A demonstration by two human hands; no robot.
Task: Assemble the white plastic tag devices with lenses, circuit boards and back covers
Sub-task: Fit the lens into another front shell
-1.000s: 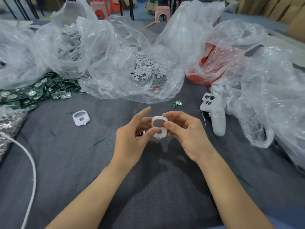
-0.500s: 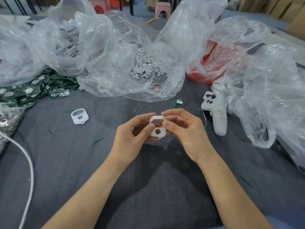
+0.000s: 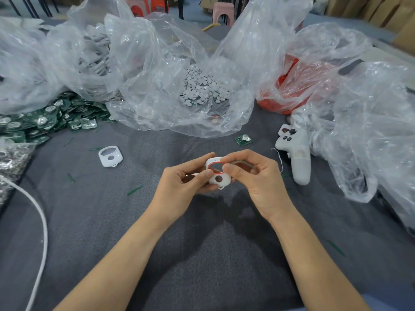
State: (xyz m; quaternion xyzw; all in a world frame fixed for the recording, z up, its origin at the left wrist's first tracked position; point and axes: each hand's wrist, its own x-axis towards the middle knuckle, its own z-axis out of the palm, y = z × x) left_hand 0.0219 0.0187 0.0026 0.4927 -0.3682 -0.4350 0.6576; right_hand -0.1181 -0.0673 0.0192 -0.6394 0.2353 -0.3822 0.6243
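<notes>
White discs [image 3: 203, 89] in clear bag [image 3: 157, 63]

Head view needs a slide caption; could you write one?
Left hand and right hand pinch a red-rimmed white tag shell.

We are seeing bright, even light glaring off the plastic bags [image 3: 157, 63], soft shadows lying below the left hand [image 3: 179, 187] and right hand [image 3: 258, 182], edges bowing.

No text, label, brand or number is legible on anything here.
</notes>
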